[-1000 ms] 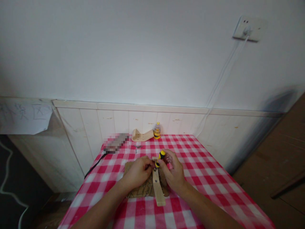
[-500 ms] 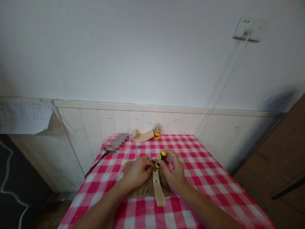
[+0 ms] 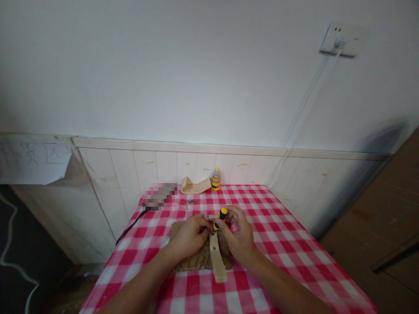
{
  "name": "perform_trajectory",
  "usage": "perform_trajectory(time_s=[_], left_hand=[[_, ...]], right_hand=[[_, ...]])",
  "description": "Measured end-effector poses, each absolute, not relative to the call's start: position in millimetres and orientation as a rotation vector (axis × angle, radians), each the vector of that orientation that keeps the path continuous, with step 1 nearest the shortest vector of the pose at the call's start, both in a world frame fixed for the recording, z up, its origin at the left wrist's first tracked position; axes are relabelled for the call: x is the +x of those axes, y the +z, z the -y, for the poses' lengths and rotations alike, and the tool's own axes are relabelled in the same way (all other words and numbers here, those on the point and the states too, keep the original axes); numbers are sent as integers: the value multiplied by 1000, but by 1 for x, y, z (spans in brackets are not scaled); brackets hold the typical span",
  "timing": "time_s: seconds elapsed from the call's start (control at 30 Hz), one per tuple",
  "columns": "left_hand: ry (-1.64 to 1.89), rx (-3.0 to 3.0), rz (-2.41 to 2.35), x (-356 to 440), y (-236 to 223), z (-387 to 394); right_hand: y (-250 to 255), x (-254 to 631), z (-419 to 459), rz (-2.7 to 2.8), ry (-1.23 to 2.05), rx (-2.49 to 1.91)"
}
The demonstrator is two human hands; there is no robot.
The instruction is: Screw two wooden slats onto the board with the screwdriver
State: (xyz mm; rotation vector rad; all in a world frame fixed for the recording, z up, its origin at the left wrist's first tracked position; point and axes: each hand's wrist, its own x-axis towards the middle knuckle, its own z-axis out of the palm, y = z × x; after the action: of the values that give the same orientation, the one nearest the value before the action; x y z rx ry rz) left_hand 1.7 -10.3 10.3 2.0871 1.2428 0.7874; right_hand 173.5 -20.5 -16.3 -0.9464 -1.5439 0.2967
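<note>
My right hand (image 3: 241, 234) is closed around a short yellow-and-black screwdriver (image 3: 223, 213), its tip pointing down toward a bent wooden strip (image 3: 217, 264). My left hand (image 3: 194, 233) is pinched at the strip's far part, right beside the screwdriver's tip; its fingertips hide what they hold. A dark round spot, a hole or a screw head, shows in the strip nearer to me. Beneath the strip lies a brown board (image 3: 193, 262) with dark line markings, partly covered by my left hand and forearm.
Several screws (image 3: 190, 201) lie beyond the board on the red-and-white checked tablecloth (image 3: 275, 244). Farther back are a curved wooden piece (image 3: 195, 187) with holes and a yellow-capped container (image 3: 216, 179) by the wall. A blurred-out object (image 3: 161, 196) with a black strap lies back left.
The screwdriver's handle has shifted very slightly left in my right hand. My left hand and the wooden strip hold their places.
</note>
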Motion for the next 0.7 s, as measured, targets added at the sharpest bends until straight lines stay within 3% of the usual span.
perform_trajectory(time_s=[0.7], left_hand=[[769, 2090, -1291, 1, 16, 13]], right_hand=[[-17, 180, 37, 1701, 299, -749]])
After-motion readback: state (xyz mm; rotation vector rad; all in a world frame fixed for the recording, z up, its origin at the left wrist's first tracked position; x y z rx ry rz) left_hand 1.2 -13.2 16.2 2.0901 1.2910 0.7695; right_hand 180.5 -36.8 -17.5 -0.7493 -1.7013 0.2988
